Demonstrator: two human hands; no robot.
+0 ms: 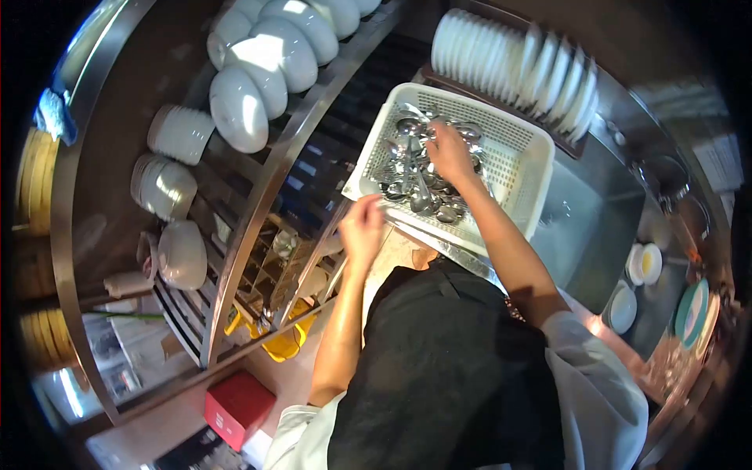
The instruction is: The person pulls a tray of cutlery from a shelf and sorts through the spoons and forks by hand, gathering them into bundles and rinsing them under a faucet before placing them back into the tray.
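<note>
Spoons [415, 176] in basket [517, 157] | right hand [450, 153] among them | left hand [362, 227] at rim

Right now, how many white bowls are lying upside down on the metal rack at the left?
3 bowls: upper, middle, lower, stacked down the rack's left side. Others may be hidden beyond the frame.

Right hand [450, 153] sits on the spoon pile [415, 176], fingertips buried in the metal; can't tell if it grips one. Left hand [363, 227] at the white basket [517, 157] rim, 7 o'clock corner, fingers curled under, contact unclear. Spoons tangled, count unreadable. Bowl row [266, 55] cut off at 12 o'clock. Plate rack [517, 66] base hidden behind basket. Items at 3 o'clock by the sink [595, 219] blurred by lens warp. Black apron [446, 368] hides the floor below.
</note>
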